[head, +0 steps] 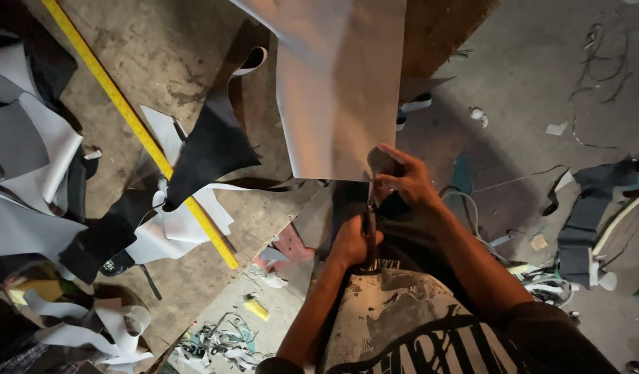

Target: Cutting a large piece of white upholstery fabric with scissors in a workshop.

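Scissors (369, 208) sit gripped in the left hand (352, 240), blades pointing up and away from the body into the lower edge of a large grey sheet (340, 90). That sheet hangs over the edge of the tabletop (146, 62) directly above both hands. Just right of the scissors, the right hand (406, 181) pinches the sheet's bottom corner between thumb and fingers, holding it taut beside the blades. How far the blades stand apart is hard to make out, since the light there is dim and the metal is thin. Left of the left hand, a yellow measuring rule (143, 131) lies slantwise across the tabletop, with black offcuts (212, 149) and white offcuts (177, 228) heaped over and around it. Below the left hand, on the floor, lies a small yellow piece (257, 308) among thin trimmings. Right of the right hand, more scraps and strips (582, 215) lie scattered over the grey floor (527, 62).
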